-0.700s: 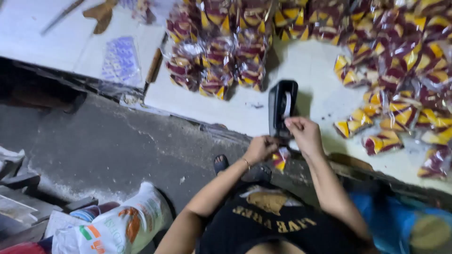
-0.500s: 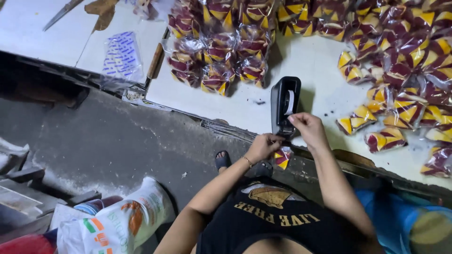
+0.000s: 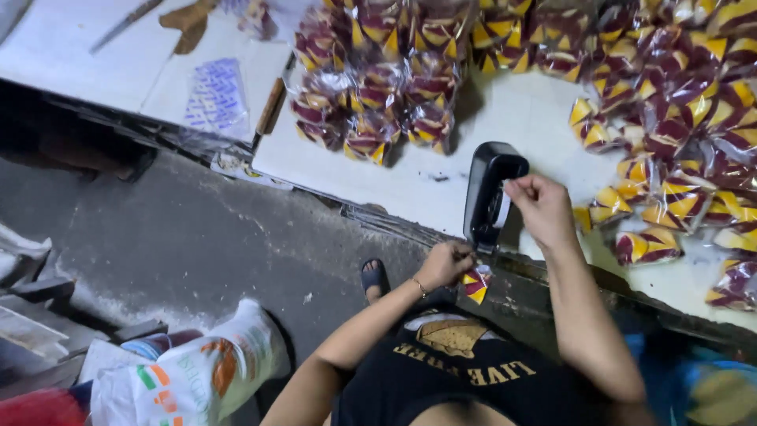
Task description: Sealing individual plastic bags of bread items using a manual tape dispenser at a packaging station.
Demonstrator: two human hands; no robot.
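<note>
Raised since before, right hand [image 3: 542, 207] pinches tape dispenser [image 3: 490, 193]; left hand [image 3: 445, 263] grips packet [image 3: 475, 285]

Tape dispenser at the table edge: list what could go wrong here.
The tape dispenser stands close to the table edge, so the right hand pulling at it might tip it off. The left hand holds a small packet beyond the edge; if dropped, it would likely land on the floor.

Glossy clear plastic packets [image 3: 371, 95], smooth black plastic tape dispenser [image 3: 489, 193], matt white painted table [image 3: 441, 173], rough grey concrete floor [image 3: 205, 237].
</note>
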